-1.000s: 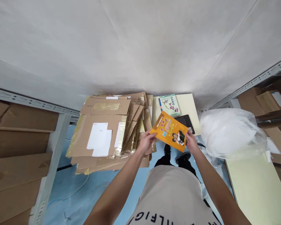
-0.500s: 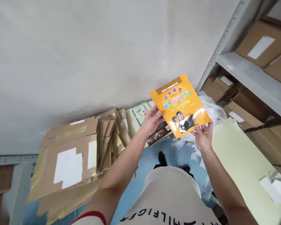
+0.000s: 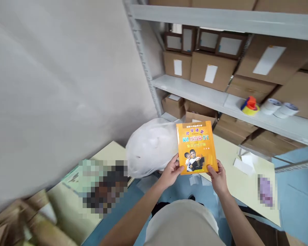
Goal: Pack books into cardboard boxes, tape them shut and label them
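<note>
An orange book [image 3: 196,145] with Chinese lettering and a picture of two people on its cover is held up in front of me, cover toward me. My left hand [image 3: 171,171] grips its lower left edge, thumb on the front. At the lower right corner my right hand [image 3: 217,173] pinches it, thumb on the cover and fingers behind. Behind the book's left side is a large white plastic bag [image 3: 150,147]. The book's back is hidden.
A pale table [image 3: 261,201] on the right bears white papers [image 3: 245,163] and a blurred purple item [image 3: 265,190]. Shelves [image 3: 195,88] with cardboard boxes and tape rolls [image 3: 286,110] stand ahead. Flattened cardboard [image 3: 33,222] and a green book [image 3: 78,176] lie at left.
My view has swung to the right, bringing more of the shelves and right table into sight. The book has turned more upright, with both hands still on it and the left one lower along its edge.
</note>
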A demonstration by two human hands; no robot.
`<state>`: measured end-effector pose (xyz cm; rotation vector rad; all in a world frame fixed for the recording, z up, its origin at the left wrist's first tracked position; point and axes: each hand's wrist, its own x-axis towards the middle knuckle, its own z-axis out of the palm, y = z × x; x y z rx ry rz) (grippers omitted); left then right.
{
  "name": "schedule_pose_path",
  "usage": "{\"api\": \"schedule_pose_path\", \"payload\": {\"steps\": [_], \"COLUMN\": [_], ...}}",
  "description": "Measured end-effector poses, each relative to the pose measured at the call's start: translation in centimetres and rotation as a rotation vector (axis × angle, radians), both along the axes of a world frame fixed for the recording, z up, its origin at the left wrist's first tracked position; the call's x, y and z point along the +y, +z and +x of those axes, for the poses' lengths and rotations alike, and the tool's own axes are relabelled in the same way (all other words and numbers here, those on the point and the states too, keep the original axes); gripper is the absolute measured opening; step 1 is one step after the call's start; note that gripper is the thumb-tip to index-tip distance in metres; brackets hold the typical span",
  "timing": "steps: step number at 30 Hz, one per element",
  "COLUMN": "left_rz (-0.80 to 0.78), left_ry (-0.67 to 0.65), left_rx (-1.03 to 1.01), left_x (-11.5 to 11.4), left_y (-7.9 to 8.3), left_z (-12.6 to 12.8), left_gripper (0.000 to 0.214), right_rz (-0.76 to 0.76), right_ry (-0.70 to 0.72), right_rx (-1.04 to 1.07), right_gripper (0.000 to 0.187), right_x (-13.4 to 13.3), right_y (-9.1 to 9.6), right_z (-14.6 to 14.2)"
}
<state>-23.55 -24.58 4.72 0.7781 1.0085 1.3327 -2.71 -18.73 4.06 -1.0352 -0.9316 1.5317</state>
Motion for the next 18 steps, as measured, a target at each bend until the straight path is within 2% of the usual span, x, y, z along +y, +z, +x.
{"api": "schedule_pose_path", "payload": {"steps": [4,9,14,18], "left_rz": [-0.083,-0.14,-0.177,-0.228], "left_ry": [-0.152,-0.321,-0.325,-0.329], "left_rx": [0.048,0.096,0.168,0.169], "left_x": [2.8,6.0,9.2,11.2], "left_y": [-0.6,-1.3,-2.2,-3.1], "left_z": [2.4,4.8,5.5,4.4], "left_gripper": [0.086,0.067,0.047,0.052], "right_rz": [-0.029,-0.06,-0.074,-0.069], "right_ry": [-0.014,-0.186,-0.43,-0.532], "right_rx": [-0.05,-0.084,-0.068,-0.046], "right_gripper": [0.045,0.05,0.043,0.041], "right_x": [2.5,4.4,5.7,7.0], "right_y": [0.9,1.5,0.2,0.2], "right_z": [5.6,9.6,10.0,8.9]}}
